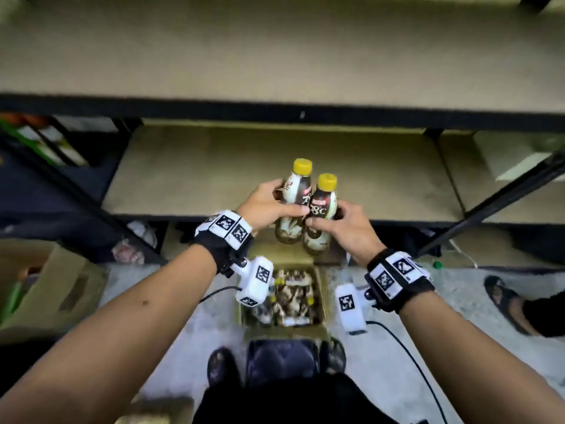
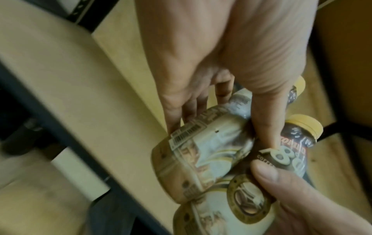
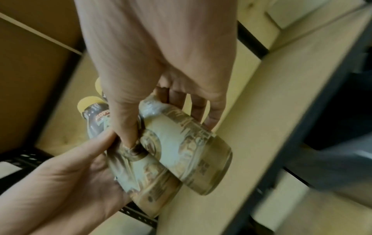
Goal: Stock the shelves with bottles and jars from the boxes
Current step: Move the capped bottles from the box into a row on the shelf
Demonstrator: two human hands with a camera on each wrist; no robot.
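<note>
Two coffee bottles with yellow caps are held side by side, upright. My left hand (image 1: 269, 205) grips the left bottle (image 1: 296, 191) round its middle. My right hand (image 1: 347, 223) grips the right bottle (image 1: 324, 206) the same way. Both hang just over the front edge of the lower shelf board (image 1: 198, 169), which is bare. The left wrist view shows my left hand (image 2: 201, 71) wrapped on the left bottle (image 2: 201, 159), with the right bottle (image 2: 249, 200) touching it. The right wrist view shows my right hand (image 3: 161, 71) on the right bottle (image 3: 191, 151). Below, an open box (image 1: 322, 289) holds several more bottles.
A bare upper shelf (image 1: 275, 56) runs above. Black diagonal braces (image 1: 495, 203) cross at the right, and others at the left. A larger cardboard box (image 1: 52, 289) sits on the floor at left. Another person's sandalled foot (image 1: 504, 301) is at right. Cables trail by the box.
</note>
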